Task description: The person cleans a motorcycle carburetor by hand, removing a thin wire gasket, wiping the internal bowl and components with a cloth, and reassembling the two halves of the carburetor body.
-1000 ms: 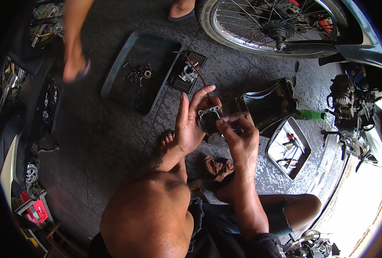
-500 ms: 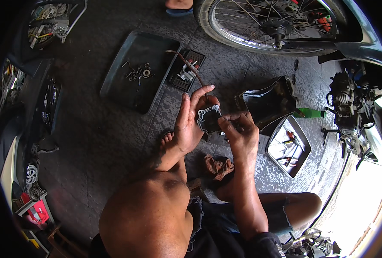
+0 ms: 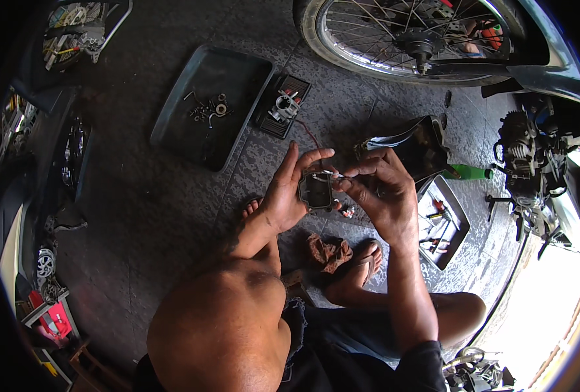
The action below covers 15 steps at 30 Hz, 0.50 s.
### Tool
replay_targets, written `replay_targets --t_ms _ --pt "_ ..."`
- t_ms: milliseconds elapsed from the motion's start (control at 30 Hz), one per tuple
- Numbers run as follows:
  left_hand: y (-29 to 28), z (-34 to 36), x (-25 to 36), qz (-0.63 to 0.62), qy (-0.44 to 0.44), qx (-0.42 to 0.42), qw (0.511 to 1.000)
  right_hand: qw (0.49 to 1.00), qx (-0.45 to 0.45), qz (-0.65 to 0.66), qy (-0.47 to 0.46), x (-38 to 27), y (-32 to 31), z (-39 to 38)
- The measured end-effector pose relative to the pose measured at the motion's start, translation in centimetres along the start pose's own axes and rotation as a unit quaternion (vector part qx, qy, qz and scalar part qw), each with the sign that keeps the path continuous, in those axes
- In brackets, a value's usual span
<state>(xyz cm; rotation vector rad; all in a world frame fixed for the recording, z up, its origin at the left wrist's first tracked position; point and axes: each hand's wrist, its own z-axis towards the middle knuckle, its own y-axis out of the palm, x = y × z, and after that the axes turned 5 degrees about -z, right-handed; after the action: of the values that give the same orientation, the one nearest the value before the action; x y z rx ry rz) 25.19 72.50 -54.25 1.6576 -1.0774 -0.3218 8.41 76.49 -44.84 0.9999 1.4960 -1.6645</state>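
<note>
Left hand [image 3: 284, 197]: it is clamped on a small metal cup [image 3: 316, 194], which is held above the floor, its hollow inside visible
Right hand [image 3: 393, 196]: its fingertips are placed at the cup's right edge; whether the thin pale piece [image 3: 332, 174] there is pinched cannot be told
Rag [image 3: 329, 253]: it is left beside the right foot [image 3: 352, 281]
Dark tray [image 3: 231, 70]: small metal parts [image 3: 220, 108] are laid inside
</note>
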Motion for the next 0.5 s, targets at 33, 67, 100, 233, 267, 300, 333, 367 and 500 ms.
replay_targets --t_ms 33,67,100,233,267,300,333,367,500 --pt "-0.2 0.1 -0.2 -0.006 -0.015 -0.011 1.000 0.999 -0.003 -0.025 -0.022 0.1 -0.2 0.3" --pt "-0.5 0.1 -0.2 -0.010 -0.024 -0.021 0.999 0.998 -0.008 -0.046 -0.046 0.1 -0.1 0.7" --pt "-0.8 0.1 -0.3 -0.014 -0.033 -0.030 0.999 0.995 -0.023 -0.062 -0.072 0.2 -0.1 1.0" --pt "-1.0 0.0 -0.4 -0.019 -0.062 -0.052 0.997 0.981 -0.070 -0.090 -0.155 0.8 -0.1 1.9" --pt "-0.5 -0.1 -0.2 -0.016 -0.071 -0.053 0.996 0.979 -0.079 -0.087 -0.169 1.0 -0.1 2.0" --pt "0.1 -0.3 -0.1 -0.007 -0.074 -0.025 0.997 0.975 -0.080 -0.091 -0.188 1.4 -0.1 2.1" --pt "0.8 -0.5 0.2 0.002 -0.077 0.002 0.997 0.970 -0.082 -0.095 -0.206 1.8 -0.1 2.2" --pt "1.2 -0.8 0.4 0.011 -0.079 0.030 0.996 0.966 -0.084 -0.097 -0.226 2.0 0.0 2.3" --pt "-0.6 -0.3 0.0 -0.009 -0.090 -0.070 0.993 0.958 -0.093 -0.090 -0.257 1.9 0.0 3.4"
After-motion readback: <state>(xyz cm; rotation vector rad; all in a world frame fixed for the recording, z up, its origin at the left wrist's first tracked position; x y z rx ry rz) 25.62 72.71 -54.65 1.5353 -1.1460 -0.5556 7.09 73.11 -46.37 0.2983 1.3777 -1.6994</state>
